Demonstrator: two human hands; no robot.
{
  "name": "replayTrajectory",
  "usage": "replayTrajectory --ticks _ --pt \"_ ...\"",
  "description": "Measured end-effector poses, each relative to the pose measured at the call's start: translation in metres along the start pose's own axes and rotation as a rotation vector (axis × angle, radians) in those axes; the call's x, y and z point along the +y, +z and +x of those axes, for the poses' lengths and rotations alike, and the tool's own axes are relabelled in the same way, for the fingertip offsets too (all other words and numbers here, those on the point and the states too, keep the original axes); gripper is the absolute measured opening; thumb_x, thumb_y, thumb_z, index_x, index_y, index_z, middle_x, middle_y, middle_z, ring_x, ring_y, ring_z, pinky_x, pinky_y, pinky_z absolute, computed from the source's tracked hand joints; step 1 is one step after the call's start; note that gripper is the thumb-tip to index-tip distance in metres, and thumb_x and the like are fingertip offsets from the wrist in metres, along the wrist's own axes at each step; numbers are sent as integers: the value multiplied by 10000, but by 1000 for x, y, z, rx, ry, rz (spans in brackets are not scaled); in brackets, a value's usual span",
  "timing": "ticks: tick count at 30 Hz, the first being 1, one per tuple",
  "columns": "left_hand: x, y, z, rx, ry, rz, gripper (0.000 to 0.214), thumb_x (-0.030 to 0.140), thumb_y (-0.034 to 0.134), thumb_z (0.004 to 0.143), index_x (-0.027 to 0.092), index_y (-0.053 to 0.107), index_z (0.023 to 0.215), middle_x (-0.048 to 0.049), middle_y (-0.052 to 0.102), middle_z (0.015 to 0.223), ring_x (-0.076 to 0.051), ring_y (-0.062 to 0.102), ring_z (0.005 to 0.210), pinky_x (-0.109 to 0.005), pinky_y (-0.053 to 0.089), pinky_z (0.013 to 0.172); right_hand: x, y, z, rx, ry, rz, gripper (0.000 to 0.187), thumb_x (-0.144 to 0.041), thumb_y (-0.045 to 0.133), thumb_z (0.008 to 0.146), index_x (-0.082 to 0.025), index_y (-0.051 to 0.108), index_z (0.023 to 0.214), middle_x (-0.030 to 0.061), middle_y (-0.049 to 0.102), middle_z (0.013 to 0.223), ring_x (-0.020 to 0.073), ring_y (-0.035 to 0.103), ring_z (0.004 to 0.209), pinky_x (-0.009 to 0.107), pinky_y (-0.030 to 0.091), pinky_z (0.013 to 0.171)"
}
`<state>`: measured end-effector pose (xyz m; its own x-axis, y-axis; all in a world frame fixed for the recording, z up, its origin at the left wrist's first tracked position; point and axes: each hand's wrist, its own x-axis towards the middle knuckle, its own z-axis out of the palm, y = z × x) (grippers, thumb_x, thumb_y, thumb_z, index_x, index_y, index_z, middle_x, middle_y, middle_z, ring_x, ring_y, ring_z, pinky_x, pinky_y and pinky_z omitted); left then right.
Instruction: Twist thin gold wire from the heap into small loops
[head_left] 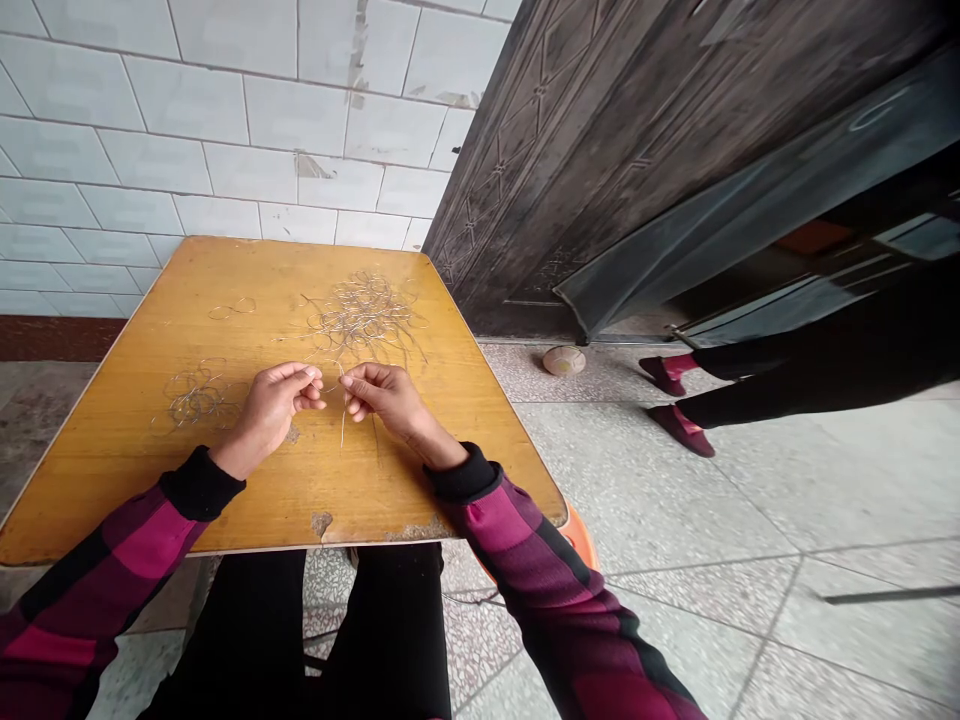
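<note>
My left hand and my right hand meet over the middle of a yellow wooden table, both pinched on one thin piece of metal wire whose end hangs down toward the tabletop. A tangled heap of loose wire pieces lies just beyond my hands. A smaller pile of bent wire loops rests to the left of my left hand. Two linked loops lie apart at the far left.
A white tiled wall stands behind the table and a dark metal door to the right. Another person's legs in red shoes stretch across the floor at right. A small round object lies by the door.
</note>
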<state>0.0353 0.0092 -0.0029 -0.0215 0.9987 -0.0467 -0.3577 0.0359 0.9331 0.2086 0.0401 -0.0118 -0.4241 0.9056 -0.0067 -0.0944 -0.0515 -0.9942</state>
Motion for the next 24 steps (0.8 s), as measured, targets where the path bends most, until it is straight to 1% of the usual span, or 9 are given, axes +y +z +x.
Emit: replayTrajectory --ticks 4,12,15,18,21,24 --pt "-2 4 -3 -18 -39 13 173 265 717 657 108 659 700 -22 612 680 -99 553 582 -233 488 535 0 2 0 26 -19 1 376 -487 763 679 -156 589 715 -31 614 598 70 566 450 192 477 440" --pt "-1 5 -5 -22 -49 17 170 267 712 657 111 657 697 -24 614 699 -97 549 588 -233 488 539 0 -1 1 21 -21 -31 378 -494 757 679 -156 589 697 -37 592 560 69 551 452 193 466 459" --pt "-2 4 -5 -23 -43 19 176 270 716 659 110 658 702 -24 612 702 -100 553 595 -236 492 545 1 0 0 50 -44 -126 385 -518 722 706 -165 570 701 -39 576 533 81 541 445 203 449 454" --pt "-2 5 -5 -15 -37 25 172 270 714 669 112 654 702 -21 606 690 -103 554 597 -242 496 554 3 3 -3 66 -78 -281 392 -544 648 767 -171 553 689 -30 569 520 89 528 442 208 415 450" --pt "-2 6 -6 -13 -27 38 169 271 709 683 114 650 700 -19 603 683 -102 553 594 -247 498 562 5 5 -4 81 -106 -420 380 -529 588 819 -173 554 689 -31 550 493 84 485 427 207 365 446" --pt "-3 7 -6 -5 -14 58 167 273 708 684 116 653 697 -18 606 678 -105 561 590 -248 500 563 7 4 -2 81 -89 -456 342 -495 574 829 -175 564 708 -37 535 473 81 446 411 208 330 438"
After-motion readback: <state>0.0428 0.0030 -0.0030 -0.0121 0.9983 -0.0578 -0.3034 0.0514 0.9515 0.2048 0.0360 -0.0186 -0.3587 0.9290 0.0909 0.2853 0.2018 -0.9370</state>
